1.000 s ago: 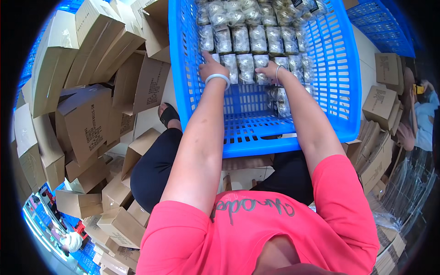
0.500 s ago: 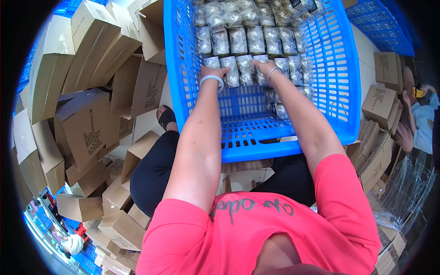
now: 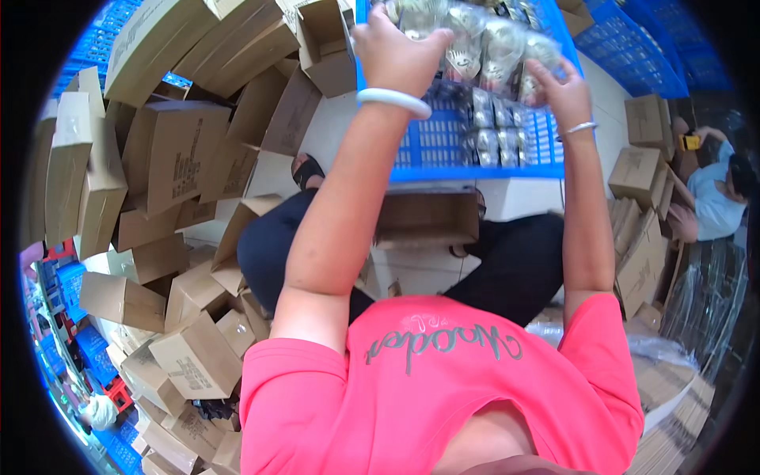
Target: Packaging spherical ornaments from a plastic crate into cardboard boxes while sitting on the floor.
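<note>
Between my two hands is a row of clear plastic packets with pale, rounded contents that I cannot name. My left hand closes on the row's left end, its thumb pointing inward. At the other end my right hand presses its fingers against the last packet. The row is raised over a blue slatted plastic crate, close to the camera. More such packets lie in the crate beneath it. The crate's far part is cut off by the picture's upper edge.
An open cardboard box stands on the floor between my legs. Cardboard boxes crowd the left side, many open. Other blue crates stand at the upper right. A person sits at the far right beside stacked boxes.
My hands have spread apart and come up with a row of packets from the crate. The crate now sits higher in the picture, and the box between my legs shows more fully.
</note>
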Demonstrator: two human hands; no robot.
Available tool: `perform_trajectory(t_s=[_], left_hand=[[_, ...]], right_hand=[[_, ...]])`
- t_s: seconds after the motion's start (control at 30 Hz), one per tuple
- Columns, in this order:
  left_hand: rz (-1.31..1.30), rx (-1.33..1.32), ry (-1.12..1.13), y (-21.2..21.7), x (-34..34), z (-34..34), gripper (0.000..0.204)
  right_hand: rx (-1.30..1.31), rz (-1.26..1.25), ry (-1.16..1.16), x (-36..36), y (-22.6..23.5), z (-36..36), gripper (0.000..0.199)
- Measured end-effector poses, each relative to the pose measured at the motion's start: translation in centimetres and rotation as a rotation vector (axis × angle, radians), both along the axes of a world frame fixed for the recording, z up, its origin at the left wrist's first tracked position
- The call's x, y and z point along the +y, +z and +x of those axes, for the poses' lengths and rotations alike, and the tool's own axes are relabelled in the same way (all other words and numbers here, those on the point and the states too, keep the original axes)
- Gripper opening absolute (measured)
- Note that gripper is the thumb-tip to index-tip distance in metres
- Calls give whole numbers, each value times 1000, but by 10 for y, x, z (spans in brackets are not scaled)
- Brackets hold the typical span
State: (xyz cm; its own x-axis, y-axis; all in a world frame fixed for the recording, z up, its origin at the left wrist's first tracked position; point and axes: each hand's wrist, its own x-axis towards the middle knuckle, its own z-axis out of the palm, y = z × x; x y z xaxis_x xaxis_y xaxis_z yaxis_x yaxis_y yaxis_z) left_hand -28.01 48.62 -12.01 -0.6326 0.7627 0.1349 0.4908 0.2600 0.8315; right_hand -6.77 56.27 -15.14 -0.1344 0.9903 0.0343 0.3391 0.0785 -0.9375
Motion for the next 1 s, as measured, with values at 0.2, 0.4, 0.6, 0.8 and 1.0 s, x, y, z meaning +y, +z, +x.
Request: perform_trajectory(t_s=[0.2,0.4,0.6,0.8,1.0], left_hand=[[503,-427,-296,57,-167,-8,62],[418,-813,-344,-14,-242,-27,72],[394,-844,-543,-34,-255,-16,92],[428,-686,-590,-53,-299,17,110],[348,-705,-546,-117,-349,42,113]], right_hand=[[287,231,-1,-150,86,12,47],[299,66,100,-226,13,-8,47],[223,-180,155,-221,18,1,62],[450,-176,185,-258,-9,27,63],[602,-95,244,-312,-48,49,81]])
